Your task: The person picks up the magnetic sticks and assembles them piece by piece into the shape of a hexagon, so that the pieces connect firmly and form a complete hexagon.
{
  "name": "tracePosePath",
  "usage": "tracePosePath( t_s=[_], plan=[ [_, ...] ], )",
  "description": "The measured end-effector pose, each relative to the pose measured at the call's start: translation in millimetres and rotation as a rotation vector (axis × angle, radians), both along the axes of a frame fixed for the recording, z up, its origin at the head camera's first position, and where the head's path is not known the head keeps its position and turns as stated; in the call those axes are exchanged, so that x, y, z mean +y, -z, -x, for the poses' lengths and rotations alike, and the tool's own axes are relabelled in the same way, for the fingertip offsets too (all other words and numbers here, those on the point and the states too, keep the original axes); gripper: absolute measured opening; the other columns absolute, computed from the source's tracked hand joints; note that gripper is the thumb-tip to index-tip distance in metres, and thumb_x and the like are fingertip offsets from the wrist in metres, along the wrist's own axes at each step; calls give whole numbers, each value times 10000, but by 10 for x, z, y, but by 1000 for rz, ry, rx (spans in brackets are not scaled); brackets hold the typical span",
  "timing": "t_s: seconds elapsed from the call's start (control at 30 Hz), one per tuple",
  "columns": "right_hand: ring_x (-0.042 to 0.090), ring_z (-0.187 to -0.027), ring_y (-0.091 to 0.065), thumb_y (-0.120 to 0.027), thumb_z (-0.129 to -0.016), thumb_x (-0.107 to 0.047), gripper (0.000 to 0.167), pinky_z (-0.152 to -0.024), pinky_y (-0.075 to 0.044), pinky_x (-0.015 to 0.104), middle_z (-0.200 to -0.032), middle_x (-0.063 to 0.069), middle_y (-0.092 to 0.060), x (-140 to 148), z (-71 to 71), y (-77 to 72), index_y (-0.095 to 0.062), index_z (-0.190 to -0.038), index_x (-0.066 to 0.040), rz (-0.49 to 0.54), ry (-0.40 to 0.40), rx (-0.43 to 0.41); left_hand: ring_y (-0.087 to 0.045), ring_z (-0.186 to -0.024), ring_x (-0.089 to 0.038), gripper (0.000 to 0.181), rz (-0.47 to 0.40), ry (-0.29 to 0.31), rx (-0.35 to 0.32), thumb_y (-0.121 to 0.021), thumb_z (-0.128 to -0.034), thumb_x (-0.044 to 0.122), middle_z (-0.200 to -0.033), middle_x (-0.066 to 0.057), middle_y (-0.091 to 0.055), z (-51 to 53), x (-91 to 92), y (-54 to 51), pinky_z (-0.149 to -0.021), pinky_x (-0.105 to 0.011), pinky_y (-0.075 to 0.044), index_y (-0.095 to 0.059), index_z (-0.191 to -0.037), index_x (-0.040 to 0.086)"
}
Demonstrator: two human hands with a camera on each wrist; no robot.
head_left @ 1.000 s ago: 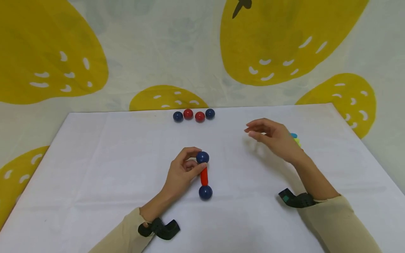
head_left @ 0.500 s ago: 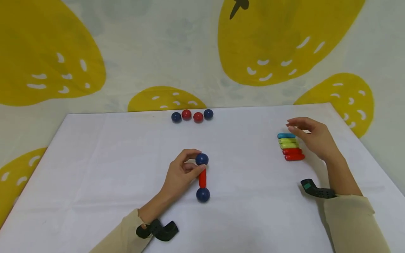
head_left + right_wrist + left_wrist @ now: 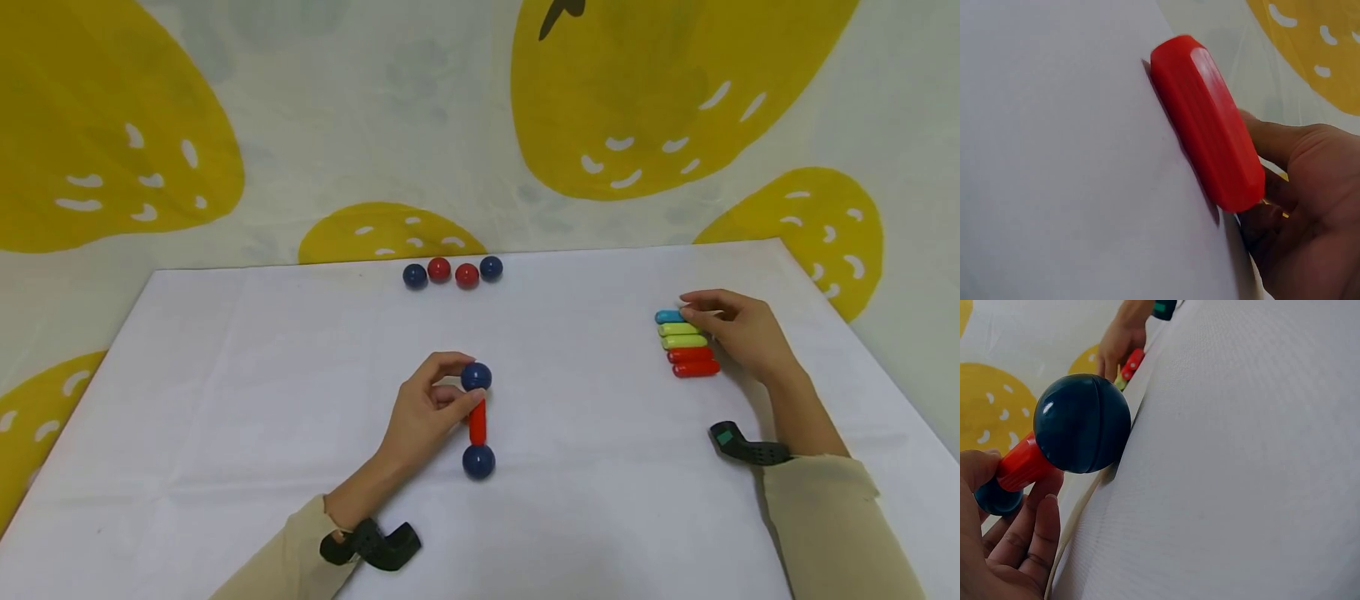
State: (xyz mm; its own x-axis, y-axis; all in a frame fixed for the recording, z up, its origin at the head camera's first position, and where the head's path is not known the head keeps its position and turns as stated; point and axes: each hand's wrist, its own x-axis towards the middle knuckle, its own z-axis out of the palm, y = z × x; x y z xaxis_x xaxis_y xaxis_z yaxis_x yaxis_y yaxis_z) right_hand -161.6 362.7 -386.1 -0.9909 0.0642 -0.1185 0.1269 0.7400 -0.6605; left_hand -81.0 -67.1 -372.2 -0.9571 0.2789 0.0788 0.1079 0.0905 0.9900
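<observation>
My left hand (image 3: 427,408) holds a red rod (image 3: 477,423) with a dark blue ball at each end. Its fingertips lie around the far ball (image 3: 476,377) and the adjoining rod end; the near ball (image 3: 478,462) juts toward me. In the left wrist view, the thumb and fingers grip the rod (image 3: 1022,464) behind the large ball (image 3: 1082,424). At the right, my right hand (image 3: 742,333) pinches the right end of a blue rod (image 3: 668,317), the farthest in a row of rods. A red rod (image 3: 1207,125) blocks the fingertips in the right wrist view.
Two yellow-green rods (image 3: 684,342) and two red rods (image 3: 695,368) lie side by side nearer me than the blue one. Several balls, red (image 3: 467,276) and dark blue (image 3: 415,277), rest near the far edge of the white table (image 3: 262,375).
My right hand has swung right, from over the middle-right of the table to the rods, then come down onto the blue rod. The left hand keeps its hold, nearly still.
</observation>
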Motion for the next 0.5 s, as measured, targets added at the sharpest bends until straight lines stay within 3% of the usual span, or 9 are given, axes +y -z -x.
tracePosePath(
  t_s=[0.2, 0.5],
  plan=[
    [291, -1078, -457, -495, -919, -570, 597, -706, -421, 133, -1275, 149, -527, -57, 10, -27, -573, -1312, -126, 13, 44, -34, -650, -695, -201, 398, -14, 7, 10, -684, -866, 8, -1080, -134, -615, 5, -1, -9, -634, -204, -448, -528, -1231, -27],
    [355, -1174, -398, -452, -903, -632, 683, -800, -406, 298, -1350, 199, -487, -88, 17, -28, -587, -1306, -98, 16, 97, -71, -652, -704, -204, 400, -14, 7, 9, -683, -868, 12, -1082, -131, -617, 5, -5, -7, -632, -203, -445, -526, -1233, -32]
  ],
)
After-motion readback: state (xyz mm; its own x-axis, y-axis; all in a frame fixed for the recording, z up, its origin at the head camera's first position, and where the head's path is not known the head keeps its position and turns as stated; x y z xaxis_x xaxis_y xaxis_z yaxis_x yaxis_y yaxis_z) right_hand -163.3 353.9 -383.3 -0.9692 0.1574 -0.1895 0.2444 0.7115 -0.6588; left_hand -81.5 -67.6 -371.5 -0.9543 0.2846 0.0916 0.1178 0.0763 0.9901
